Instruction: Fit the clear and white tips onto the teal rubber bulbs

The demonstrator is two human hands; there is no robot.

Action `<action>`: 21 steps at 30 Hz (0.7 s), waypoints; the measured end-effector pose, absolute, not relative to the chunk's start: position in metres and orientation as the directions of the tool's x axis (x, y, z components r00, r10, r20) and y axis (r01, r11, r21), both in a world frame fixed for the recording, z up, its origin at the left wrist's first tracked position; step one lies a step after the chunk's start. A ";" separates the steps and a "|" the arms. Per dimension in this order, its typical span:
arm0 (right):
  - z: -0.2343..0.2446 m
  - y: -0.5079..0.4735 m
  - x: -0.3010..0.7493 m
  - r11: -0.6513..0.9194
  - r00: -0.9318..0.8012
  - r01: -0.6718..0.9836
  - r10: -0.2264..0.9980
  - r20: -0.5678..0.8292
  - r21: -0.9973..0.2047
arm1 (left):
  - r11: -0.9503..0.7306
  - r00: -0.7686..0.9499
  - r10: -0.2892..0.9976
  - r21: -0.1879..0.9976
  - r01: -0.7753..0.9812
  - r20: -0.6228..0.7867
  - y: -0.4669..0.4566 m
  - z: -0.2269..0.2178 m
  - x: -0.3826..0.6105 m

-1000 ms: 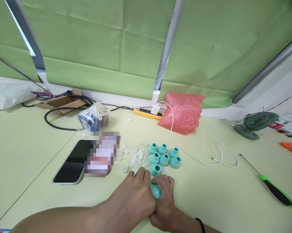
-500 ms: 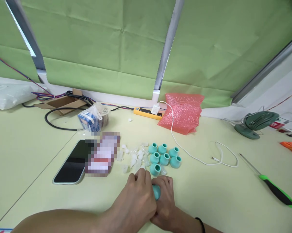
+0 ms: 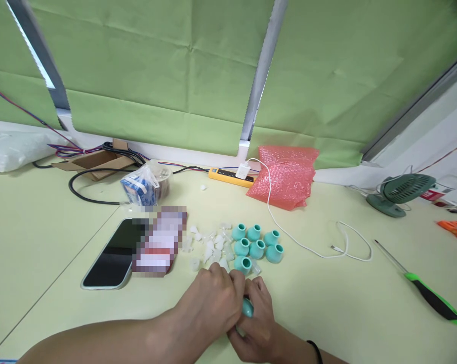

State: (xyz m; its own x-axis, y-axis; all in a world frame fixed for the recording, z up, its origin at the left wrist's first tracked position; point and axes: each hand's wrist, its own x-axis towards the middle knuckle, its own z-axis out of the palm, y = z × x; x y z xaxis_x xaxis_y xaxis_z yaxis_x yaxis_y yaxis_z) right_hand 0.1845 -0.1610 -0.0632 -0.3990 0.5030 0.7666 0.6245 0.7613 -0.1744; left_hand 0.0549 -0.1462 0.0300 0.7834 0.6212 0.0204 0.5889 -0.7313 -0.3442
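Note:
My left hand (image 3: 213, 306) and my right hand (image 3: 255, 323) are closed together around one small teal cap-shaped piece (image 3: 247, 307) low in the middle of the view, just above the pale table (image 3: 327, 303). Only a sliver of the piece shows between the fingers. Just beyond my hands stands a cluster of several more teal pieces (image 3: 257, 244), openings up. To their left lies a scatter of small clear plastic bits (image 3: 209, 247).
A phone (image 3: 112, 255) and a blurred packet (image 3: 160, 242) lie left of the bits. A white cable (image 3: 319, 242) runs right, with a green-handled screwdriver (image 3: 421, 290) beyond. Pink bubble wrap (image 3: 285, 174), a yellow power strip (image 3: 232, 176), a bag (image 3: 144, 184) and a small fan (image 3: 401, 192) sit farther back.
Both hands have shifted slightly nearer and turned around the teal piece; my left hand now covers more of it, so less teal shows.

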 end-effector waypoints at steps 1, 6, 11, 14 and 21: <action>-0.062 -0.161 0.185 0.766 -0.393 0.620 0.491 0.777 -0.171 | -0.736 0.792 0.610 -0.347 0.582 0.036 -0.145 0.030 0.054; -0.055 -0.160 0.186 0.785 -0.383 0.595 0.465 0.798 -0.173 | -0.764 0.829 0.556 -0.356 0.538 0.059 -0.139 0.029 0.055; -0.050 -0.159 0.188 0.795 -0.358 0.562 0.484 0.798 -0.230 | -0.760 0.809 0.586 -0.316 0.568 0.043 -0.133 0.028 0.059; -0.050 -0.159 0.189 0.798 -0.340 0.539 0.500 0.796 -0.271 | -0.772 0.816 0.578 -0.311 0.555 0.022 -0.130 0.028 0.059; -0.052 -0.158 0.191 0.802 -0.285 0.510 0.498 0.819 -0.311 | -0.801 0.830 0.558 -0.266 0.537 -0.004 -0.126 0.032 0.060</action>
